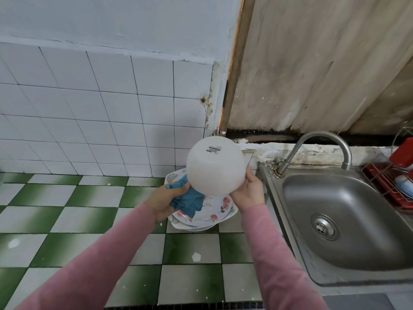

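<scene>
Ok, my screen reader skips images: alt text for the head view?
The right hand holds a round white bowl upside-down while the left hand grips a blue cloth against it, over stacked floral plates beside a steel sink.

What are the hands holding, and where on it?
The right hand grips the white bowl at its lower right edge; the left hand holds a blue cloth against the bowl's lower left side.

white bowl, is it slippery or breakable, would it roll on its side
The white bowl looks smooth and glossy, so probably slippery; the right hand grips only its edge while the left hand holds a blue cloth against it. It seems stiff ceramic or glass, likely breakable over the tiled counter. Laid sideways, its round wall would probably roll.
</scene>
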The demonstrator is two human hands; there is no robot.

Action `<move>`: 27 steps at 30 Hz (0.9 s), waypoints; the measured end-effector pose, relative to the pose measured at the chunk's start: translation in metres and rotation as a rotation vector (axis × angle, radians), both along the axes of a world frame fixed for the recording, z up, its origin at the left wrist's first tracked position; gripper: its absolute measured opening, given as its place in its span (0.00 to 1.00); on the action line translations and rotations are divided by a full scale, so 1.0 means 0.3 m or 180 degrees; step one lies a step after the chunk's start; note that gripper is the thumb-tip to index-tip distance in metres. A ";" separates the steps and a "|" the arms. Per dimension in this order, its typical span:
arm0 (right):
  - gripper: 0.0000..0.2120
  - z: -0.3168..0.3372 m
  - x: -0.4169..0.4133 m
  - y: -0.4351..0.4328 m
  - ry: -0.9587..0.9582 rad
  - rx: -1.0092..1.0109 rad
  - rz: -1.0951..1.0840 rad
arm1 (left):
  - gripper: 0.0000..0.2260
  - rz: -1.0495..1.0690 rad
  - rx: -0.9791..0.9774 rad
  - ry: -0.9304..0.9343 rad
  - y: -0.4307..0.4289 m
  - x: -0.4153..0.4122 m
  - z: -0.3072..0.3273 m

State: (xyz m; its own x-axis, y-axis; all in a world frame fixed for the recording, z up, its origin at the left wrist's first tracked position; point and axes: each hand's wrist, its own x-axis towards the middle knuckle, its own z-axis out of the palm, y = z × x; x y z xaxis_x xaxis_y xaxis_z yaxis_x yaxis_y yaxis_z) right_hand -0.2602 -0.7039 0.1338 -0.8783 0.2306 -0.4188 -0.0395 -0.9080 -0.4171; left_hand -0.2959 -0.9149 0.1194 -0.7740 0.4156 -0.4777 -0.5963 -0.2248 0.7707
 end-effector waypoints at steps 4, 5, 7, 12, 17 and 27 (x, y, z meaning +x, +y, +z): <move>0.16 0.055 0.002 -0.008 0.0076 0.0500 -0.0240 | 0.15 0.0925 0.0232 0.0194 0.030 0.007 0.004; 0.16 0.066 0.008 -0.016 0.0077 0.0734 -0.0291 | 0.14 0.1170 0.0240 0.0391 0.041 0.007 0.014; 0.12 0.094 0.032 -0.055 0.0031 0.1450 -0.0155 | 0.13 0.1310 -0.0217 0.1067 0.069 0.023 0.051; 0.09 0.116 0.044 -0.187 -0.0064 0.2878 0.0347 | 0.20 -0.0002 -0.1085 0.3218 0.168 0.077 0.106; 0.14 0.103 0.068 -0.176 0.0061 0.3333 0.0348 | 0.23 -0.0006 -0.1339 0.3540 0.198 0.001 0.139; 0.15 0.148 0.077 -0.130 0.0077 0.3617 0.0317 | 0.21 -0.0134 -0.1543 0.4099 0.213 -0.004 0.118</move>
